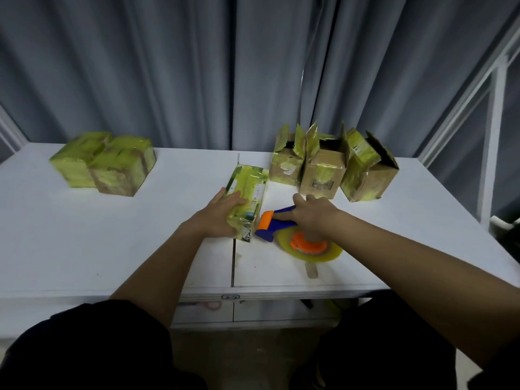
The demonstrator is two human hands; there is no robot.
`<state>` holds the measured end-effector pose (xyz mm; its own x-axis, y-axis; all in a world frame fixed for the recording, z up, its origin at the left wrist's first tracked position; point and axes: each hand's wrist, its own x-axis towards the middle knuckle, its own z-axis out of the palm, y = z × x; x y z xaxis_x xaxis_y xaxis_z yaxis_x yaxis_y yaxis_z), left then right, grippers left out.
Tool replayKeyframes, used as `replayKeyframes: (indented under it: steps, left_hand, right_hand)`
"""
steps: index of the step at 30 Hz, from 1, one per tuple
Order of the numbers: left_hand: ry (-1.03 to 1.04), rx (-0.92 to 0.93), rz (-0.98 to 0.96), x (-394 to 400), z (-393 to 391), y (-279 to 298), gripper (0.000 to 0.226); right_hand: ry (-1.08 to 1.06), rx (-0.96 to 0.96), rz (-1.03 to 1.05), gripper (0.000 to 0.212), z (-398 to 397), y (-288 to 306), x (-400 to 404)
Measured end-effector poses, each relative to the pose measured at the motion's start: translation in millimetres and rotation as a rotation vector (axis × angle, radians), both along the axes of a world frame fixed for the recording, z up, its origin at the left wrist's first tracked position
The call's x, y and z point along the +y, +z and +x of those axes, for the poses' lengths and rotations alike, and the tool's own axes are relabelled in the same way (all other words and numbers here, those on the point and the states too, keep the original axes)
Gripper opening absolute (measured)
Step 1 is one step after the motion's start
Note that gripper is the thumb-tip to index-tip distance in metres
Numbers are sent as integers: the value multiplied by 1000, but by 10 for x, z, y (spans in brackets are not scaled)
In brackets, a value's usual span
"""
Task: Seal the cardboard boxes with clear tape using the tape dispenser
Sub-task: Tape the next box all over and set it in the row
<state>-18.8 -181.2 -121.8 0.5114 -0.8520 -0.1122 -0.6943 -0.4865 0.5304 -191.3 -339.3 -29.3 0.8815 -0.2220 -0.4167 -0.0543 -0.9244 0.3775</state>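
Right hand [312, 213] on dispenser [284, 229]; box [249, 198] leftward.

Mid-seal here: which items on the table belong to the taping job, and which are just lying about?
Job: tape-wrapped cardboard box under left hand; blue-orange tape dispenser under right hand; three open-flapped boxes; two closed boxes.
Lying about: small tape scrap.

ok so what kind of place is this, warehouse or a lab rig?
Probably a staged packing bench, not a warehouse: a bare white table closed off by grey curtains, a metal frame at the right, only small cardboard boxes and a tape dispenser on it.
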Motion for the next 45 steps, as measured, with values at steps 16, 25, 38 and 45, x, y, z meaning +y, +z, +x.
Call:
replayKeyframes:
  steps: [16, 25, 38, 45]
  left_hand:
    - [102, -310, -98, -123, -221, -172, 94]
    - [101, -243, -113, -66, -137, -196, 85]
    - [109, -309, -148, -73, -140, -258, 85]
    - [124, -311, -156, -65, -164, -245, 84]
  right_hand:
    - [-111, 148, -124, 60, 257, 114, 329]
    - [-64, 231, -57, 55, 322, -114, 64]
    - [70, -52, 84, 63, -73, -94, -203]
    - [54, -185, -78, 62, -66, 47, -244]
